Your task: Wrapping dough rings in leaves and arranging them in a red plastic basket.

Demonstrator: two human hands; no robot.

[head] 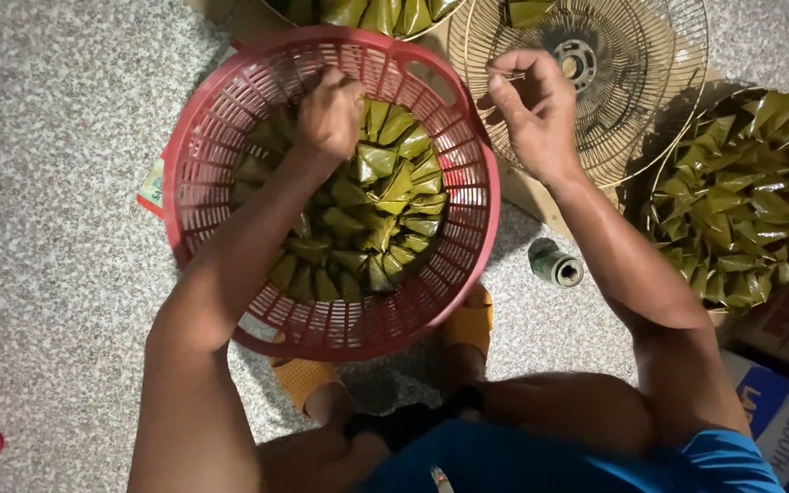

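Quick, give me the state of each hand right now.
Left hand: closed, fingers curled down on the leaf-wrapped parcels in the red basket.
Right hand: fingers pinched on something thin; cannot tell what.

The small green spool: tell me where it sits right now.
In the head view, the small green spool lies on the speckled floor, right of the red basket, below the wire fan guard and under the right forearm.

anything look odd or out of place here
The wire fan guards are the odd part: they serve as trays, and the one at right holds folded green leaf parcels. A small spool lies tipped on the floor beside the red basket. Nothing looks spilled.
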